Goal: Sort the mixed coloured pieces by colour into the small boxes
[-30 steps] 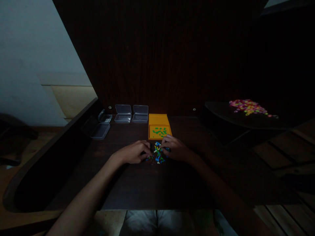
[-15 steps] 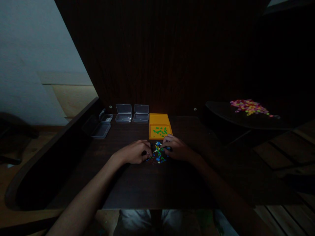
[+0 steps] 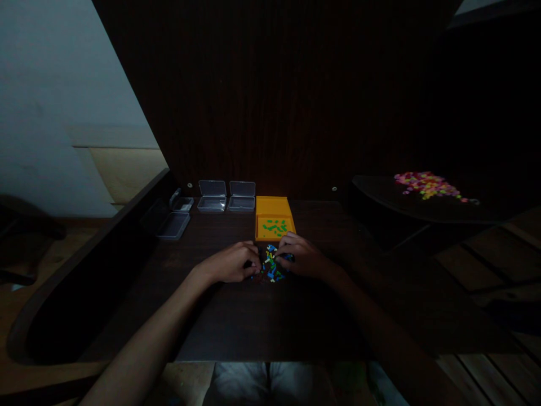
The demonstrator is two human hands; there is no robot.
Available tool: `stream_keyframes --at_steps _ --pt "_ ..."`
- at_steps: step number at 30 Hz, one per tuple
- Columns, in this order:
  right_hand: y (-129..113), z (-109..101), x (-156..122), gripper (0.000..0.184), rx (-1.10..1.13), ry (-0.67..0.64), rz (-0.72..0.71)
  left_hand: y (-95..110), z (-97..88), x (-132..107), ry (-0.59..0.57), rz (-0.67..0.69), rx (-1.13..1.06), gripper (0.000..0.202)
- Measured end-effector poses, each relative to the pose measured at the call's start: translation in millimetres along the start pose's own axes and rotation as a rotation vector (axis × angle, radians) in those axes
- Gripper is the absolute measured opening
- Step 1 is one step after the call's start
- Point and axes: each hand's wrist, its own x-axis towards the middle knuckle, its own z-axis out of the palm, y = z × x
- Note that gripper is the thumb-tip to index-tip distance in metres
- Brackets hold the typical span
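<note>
Some green pieces point(image 3: 276, 228) are already placed in the yellow box point(image 3: 273, 206), while more green is left mixed in the pile point(image 3: 272, 264) on the desk point(image 3: 236, 324), flanked by left hand point(image 3: 232, 262) and right hand point(image 3: 302, 255), both curled, grip contents not discernible.
</note>
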Motion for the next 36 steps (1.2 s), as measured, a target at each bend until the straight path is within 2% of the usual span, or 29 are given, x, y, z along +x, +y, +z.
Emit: stream_keyframes --at_steps 14,22,26,30,33,36 --pt "-1 6 3 0.009 -0.049 -0.043 -0.034 8 -2.0 2 -0.036 0.009 0.084 0.012" --pt "-4 4 6 0.014 -0.051 -0.029 -0.026 5 0.5 2 -0.014 0.028 0.065 0.01" --pt "10 -10 6 0.016 -0.011 0.126 0.029 5 0.0 2 -0.019 0.035 0.047 0.009" --pt "35 -21 4 0.016 0.002 0.316 0.208 6 0.7 3 -0.03 0.024 0.037 0.008" --pt "52 -22 7 0.014 -0.007 0.344 0.279 8 1.5 3 -0.039 0.001 0.039 0.01" --pt "62 -19 13 0.014 -0.038 0.302 0.284 10 1.3 2 -0.041 -0.018 0.025 0.013"
